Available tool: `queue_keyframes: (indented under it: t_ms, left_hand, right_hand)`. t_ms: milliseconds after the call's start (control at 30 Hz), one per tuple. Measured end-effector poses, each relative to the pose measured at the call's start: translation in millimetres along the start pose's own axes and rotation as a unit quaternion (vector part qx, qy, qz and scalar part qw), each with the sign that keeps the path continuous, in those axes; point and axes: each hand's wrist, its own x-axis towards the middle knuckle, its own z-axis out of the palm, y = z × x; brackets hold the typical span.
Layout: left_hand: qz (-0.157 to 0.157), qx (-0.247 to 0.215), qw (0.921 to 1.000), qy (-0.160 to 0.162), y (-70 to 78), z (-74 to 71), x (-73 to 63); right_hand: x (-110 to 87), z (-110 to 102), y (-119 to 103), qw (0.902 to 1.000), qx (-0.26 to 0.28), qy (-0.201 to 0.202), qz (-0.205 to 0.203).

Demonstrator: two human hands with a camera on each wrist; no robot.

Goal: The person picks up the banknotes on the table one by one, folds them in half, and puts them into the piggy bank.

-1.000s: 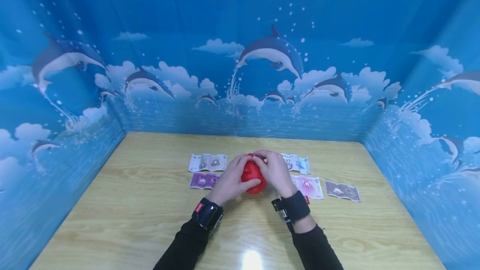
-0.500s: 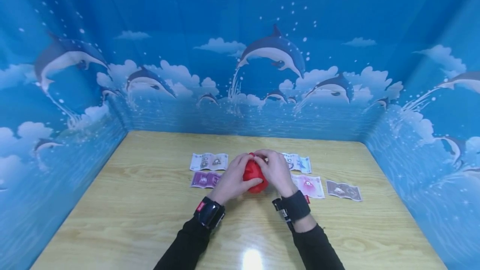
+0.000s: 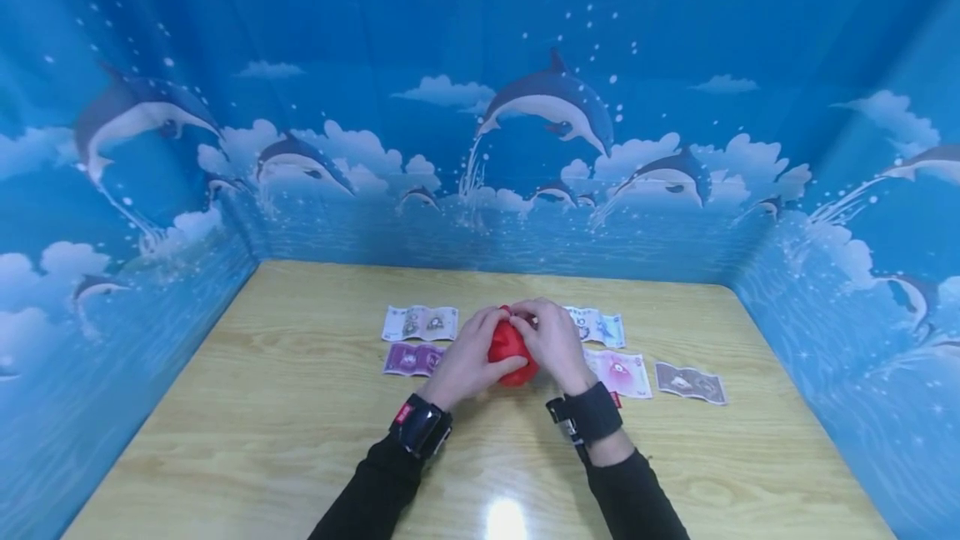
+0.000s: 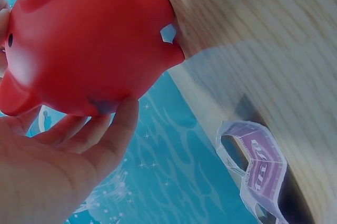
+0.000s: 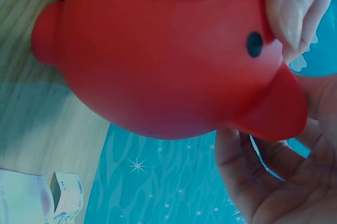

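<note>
A red piggy bank (image 3: 508, 347) stands on the wooden table (image 3: 285, 407) between my two hands. In the head view my left hand (image 3: 467, 358) grips its left side, thumb across the near face. The left wrist view shows the fingers of the left hand (image 4: 89, 150) against the pig's side. My right hand (image 3: 553, 342) holds it from the right and top, fingers bent beside an ear in the right wrist view. The fingertips of both hands meet at the pig's top. Whatever lies under those fingertips is hidden.
Play banknotes lie around: a white note (image 3: 420, 323) and a purple note (image 3: 412, 359) on the left, a blue note (image 3: 597, 327), a pink note (image 3: 621, 373) and a grey note (image 3: 691, 382) on the right. A blue dolphin curtain (image 3: 480, 123) surrounds the table.
The hands and piggy bank hold almost the same pose throughout. The whole head view drifts slightly, so the scene sits a little further right.
</note>
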Motion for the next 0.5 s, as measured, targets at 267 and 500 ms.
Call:
queue_keyframes:
  t_ms: [267,500]
  left_hand:
    - [0.004,-0.004,1.0000,-0.003,-2.3,0.6,-1.0]
    - [-0.003,-0.012,0.9999,-0.006,-1.2,0.0,-0.4]
  right_hand:
    - [-1.3,2.6,0.8,0.9999,-0.006,0.008,0.007]
    - [0.0,3.0,1.2,0.9998,0.006,0.012,0.012]
